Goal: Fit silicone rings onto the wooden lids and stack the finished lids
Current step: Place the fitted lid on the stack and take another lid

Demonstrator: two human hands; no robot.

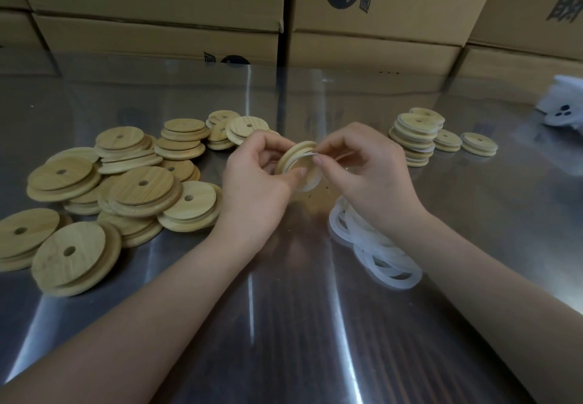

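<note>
At the middle of the view my left hand (255, 179) grips a round wooden lid (291, 156), tilted on edge above the table. A white silicone ring (307, 179) lies partly around the lid's narrower step. My right hand (362, 176) pinches the ring at the lid's upper edge with thumb and fingertips. A loose heap of bare wooden lids (126, 183), each with a small hole, spreads over the left of the table. Several white silicone rings (375, 246) lie in a pile under my right wrist. Stacks of ringed lids (416, 135) stand at the back right.
The work surface is a shiny steel table (284, 324). Cardboard boxes (362, 15) form a wall along its far edge. A white crumpled bag or cloth (564, 107) lies at the far right edge.
</note>
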